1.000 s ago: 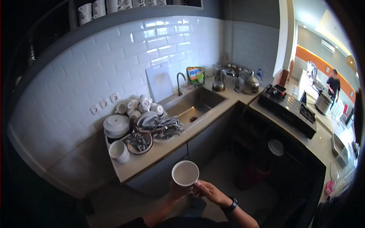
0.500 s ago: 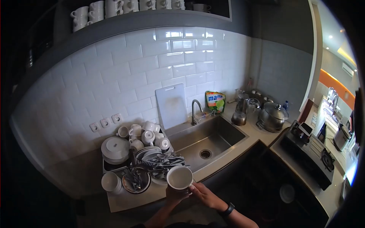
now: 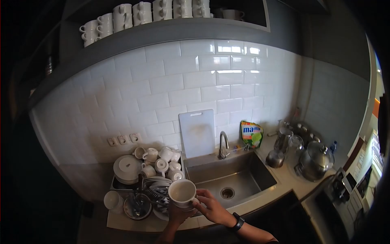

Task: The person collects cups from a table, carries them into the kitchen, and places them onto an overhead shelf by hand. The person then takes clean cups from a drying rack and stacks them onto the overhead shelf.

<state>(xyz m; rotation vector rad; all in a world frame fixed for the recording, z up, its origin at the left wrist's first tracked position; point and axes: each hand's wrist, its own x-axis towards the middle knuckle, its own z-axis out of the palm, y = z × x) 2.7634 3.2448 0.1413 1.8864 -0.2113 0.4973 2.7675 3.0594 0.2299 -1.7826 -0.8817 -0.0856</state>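
A white mug (image 3: 181,193), its mouth tipped toward me, is held in front of the dish area. My left hand (image 3: 179,215) is wrapped round its lower part, with most of the fingers hidden. On the handle side, my right hand (image 3: 213,209) grips the mug, a dark band on the wrist. Just behind it are a heap of cutlery (image 3: 157,194) and a row of upright plates (image 3: 157,181). Several white mugs (image 3: 161,164) are piled on the rack beyond, beside a stack of plates (image 3: 127,168).
White cups (image 3: 113,201) and a bowl of cutlery (image 3: 137,206) stand front left. Right of the mug lies the steel sink (image 3: 248,179) with its faucet (image 3: 222,145). A lidded pot (image 3: 317,162) is further right. Overhead, a shelf (image 3: 170,30) carries stacked mugs.
My view has tilted up and turned left, showing more of the shelf. The mug stays in both hands, and my right fingers have lifted and spread slightly beside it.
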